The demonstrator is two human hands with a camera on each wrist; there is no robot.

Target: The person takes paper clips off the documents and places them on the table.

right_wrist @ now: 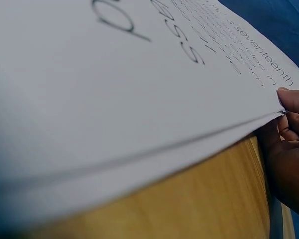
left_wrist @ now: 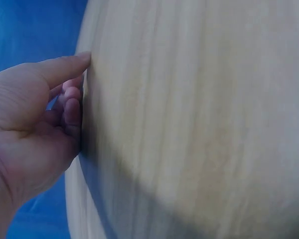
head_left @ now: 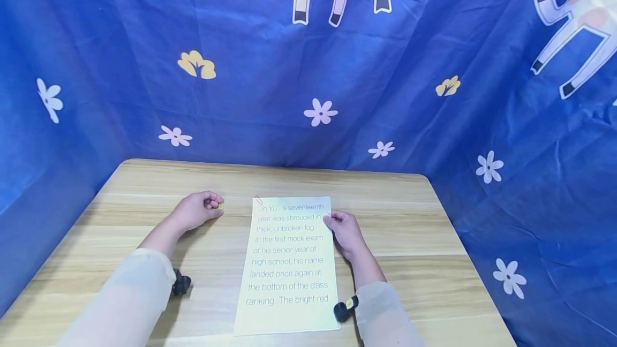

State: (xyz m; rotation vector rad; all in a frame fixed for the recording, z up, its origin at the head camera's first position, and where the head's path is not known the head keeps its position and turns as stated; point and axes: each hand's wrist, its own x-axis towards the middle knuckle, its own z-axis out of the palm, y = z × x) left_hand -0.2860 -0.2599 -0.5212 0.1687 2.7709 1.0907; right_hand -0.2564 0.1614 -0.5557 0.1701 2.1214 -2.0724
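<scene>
A stack of printed sheets (head_left: pixel 289 261) lies upright to me on the table, with large black text on its top page. On its top left corner sits a paper clip (head_left: pixel 258 200). My right hand (head_left: pixel 344 232) pinches the upper right edge, thumb on the top page and fingers beneath; in the right wrist view the sheets (right_wrist: pixel 114 99) show layered edges. To the left of the paper, my left hand (head_left: pixel 197 211) holds a small yellow clip-like piece (head_left: pixel 221 206) at its fingertips. In the left wrist view, the curled fingers of the left hand (left_wrist: pixel 35 109) hide that piece.
The light wood-grain table (head_left: pixel 400 218) has rounded far corners. Blue fabric (head_left: pixel 270 84) with flowers and animal figures hangs behind it and along both sides. Black wrist devices (head_left: pixel 181 284) sit at both cuffs; the right one overlaps the paper's lower right edge.
</scene>
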